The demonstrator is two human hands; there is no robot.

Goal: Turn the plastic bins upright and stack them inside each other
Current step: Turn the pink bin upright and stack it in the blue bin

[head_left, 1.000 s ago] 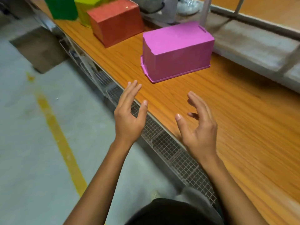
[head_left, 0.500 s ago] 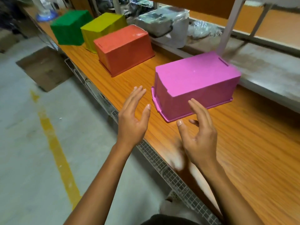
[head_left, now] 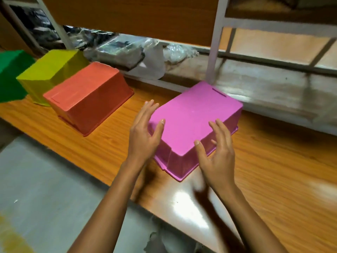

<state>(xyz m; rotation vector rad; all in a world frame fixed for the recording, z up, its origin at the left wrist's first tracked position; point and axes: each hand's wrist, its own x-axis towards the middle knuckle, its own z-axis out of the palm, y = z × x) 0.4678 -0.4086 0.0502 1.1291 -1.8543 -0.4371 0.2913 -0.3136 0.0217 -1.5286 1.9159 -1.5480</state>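
A pink plastic bin lies upside down on the wooden table, its rim flat on the top. My left hand hovers open at the bin's near left corner, thumb over its upturned base. My right hand is open at the near right side, fingers spread over the edge. Whether either hand touches the bin is unclear. Further left stand an orange bin, a yellow bin and a green bin, all upside down in a row.
Behind the bins, plastic-wrapped bundles lie on a grey ledge. A white metal post rises just behind the pink bin, with a wooden shelf board above. The table's front edge drops to a grey floor at left.
Both hands have come forward from in front of the table edge to flank the pink bin's near end. The view has closed in on the bin.
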